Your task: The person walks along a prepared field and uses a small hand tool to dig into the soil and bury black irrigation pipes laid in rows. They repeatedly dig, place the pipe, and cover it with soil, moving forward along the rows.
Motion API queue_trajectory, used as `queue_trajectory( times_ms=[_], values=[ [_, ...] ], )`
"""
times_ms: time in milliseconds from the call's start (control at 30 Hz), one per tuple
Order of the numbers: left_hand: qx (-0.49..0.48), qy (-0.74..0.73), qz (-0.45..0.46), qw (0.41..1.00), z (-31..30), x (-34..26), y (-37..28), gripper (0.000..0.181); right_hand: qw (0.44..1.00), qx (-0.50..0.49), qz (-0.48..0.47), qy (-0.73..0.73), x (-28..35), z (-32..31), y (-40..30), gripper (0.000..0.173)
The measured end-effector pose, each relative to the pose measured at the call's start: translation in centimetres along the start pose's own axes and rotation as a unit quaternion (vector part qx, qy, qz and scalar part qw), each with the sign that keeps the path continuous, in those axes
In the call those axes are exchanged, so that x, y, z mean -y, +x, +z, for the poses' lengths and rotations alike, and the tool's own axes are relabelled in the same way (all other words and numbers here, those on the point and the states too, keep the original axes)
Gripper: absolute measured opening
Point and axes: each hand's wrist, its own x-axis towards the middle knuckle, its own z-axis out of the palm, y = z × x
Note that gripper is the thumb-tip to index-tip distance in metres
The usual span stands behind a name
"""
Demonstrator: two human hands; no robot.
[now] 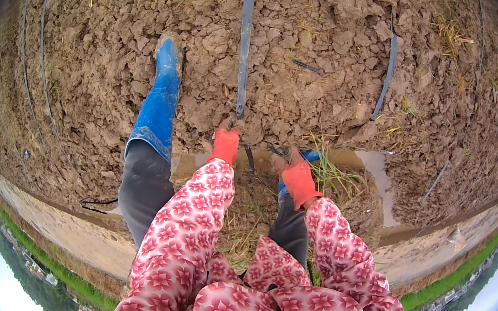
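A flat black strip (245, 34), which looks like drip irrigation tape, runs over the clods straight down to my left hand (227, 141). That hand wears a muddy orange-red glove, and its fingers are closed around the strip's near end. A short dark tail (250, 159) shows just below and to the right of it, over muddy water. My right hand (297, 173), in a matching glove, is low beside a tuft of grass (333, 172). Its muddy fingers are bent near something dark at the soil's edge; whether they grip it cannot be made out.
My blue rubber boot (158, 98) stands on rough, cloddy soil (102, 37); the other is partly hidden behind my right hand. Another black strip (389, 65) lies to the right, with a loose black piece (307, 66) nearer. A water-filled furrow (379, 175) borders the soil.
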Motion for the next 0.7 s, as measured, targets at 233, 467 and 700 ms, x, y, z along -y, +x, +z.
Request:
queue_trajectory(
  times_ms=[233,467,700],
  values=[
    [-0.062,-0.114,0.098,0.987,2.9,5.1,0.5,0.029,0.976,0.055,0.006,-0.211,4.4,0.5,7.0,0.054],
    [-0.069,-0.198,-0.071,0.975,2.6,4.5,0.0,0.047,0.952,0.166,0.030,-0.255,7.3,2.3,9.6,0.061],
    [0.081,-0.191,-0.165,0.964,-1.2,1.7,-1.4,0.062,0.948,0.200,-0.010,-0.249,8.3,2.7,9.1,0.057]
  ],
)
